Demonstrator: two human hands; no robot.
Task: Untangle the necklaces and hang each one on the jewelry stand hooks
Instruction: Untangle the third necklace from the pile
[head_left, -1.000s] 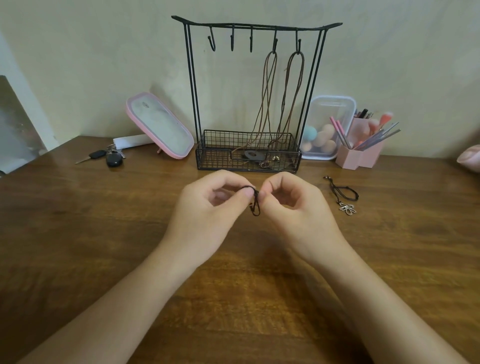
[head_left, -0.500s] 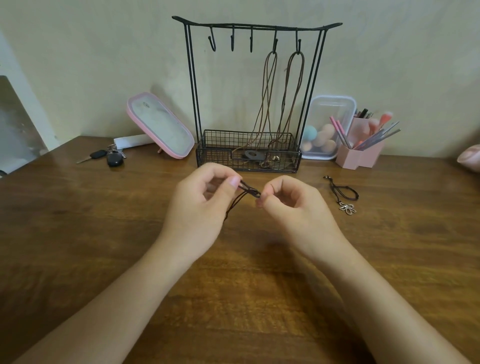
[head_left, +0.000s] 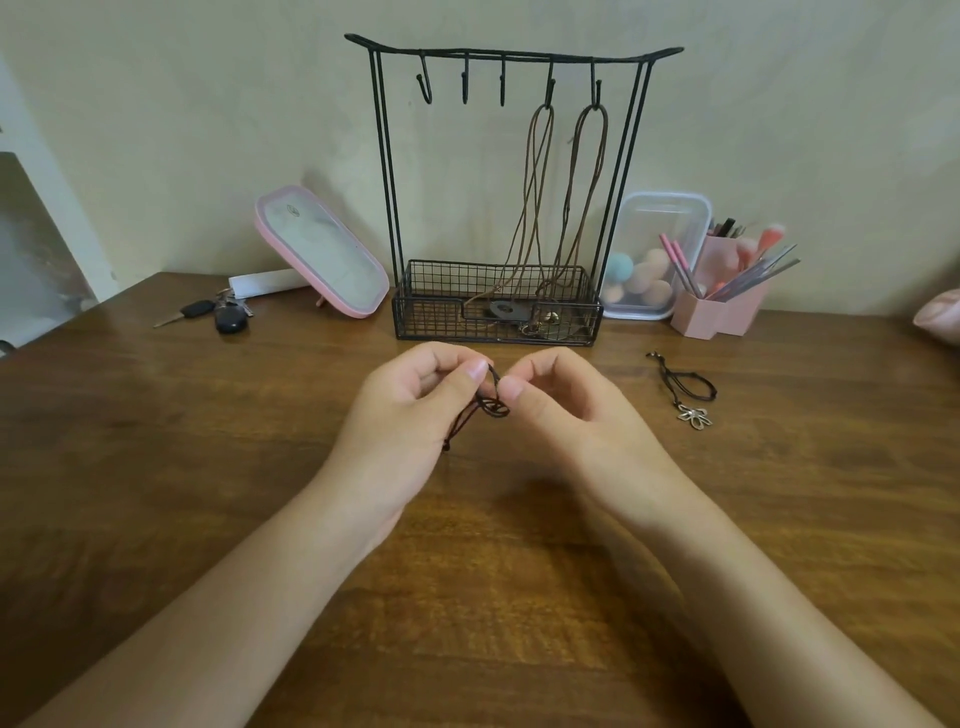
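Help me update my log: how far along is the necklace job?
Done: two brown necklaces hang on the right hooks of the jewelry stand. In hand: left hand and right hand pinch a looped dark cord. Left: hang it and the flower-pendant necklace on the table.

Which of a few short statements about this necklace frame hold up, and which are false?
1. The left hand and right hand both pinch a dark cord necklace. True.
2. All five hooks on the jewelry stand carry necklaces. False: only the two rightmost hold brown cord necklaces; three are bare.
3. A flower-pendant necklace lies on the table, right of the hands. True.
4. The car keys lie in the stand's wire basket. False: they lie on the table, left of the pink mirror.
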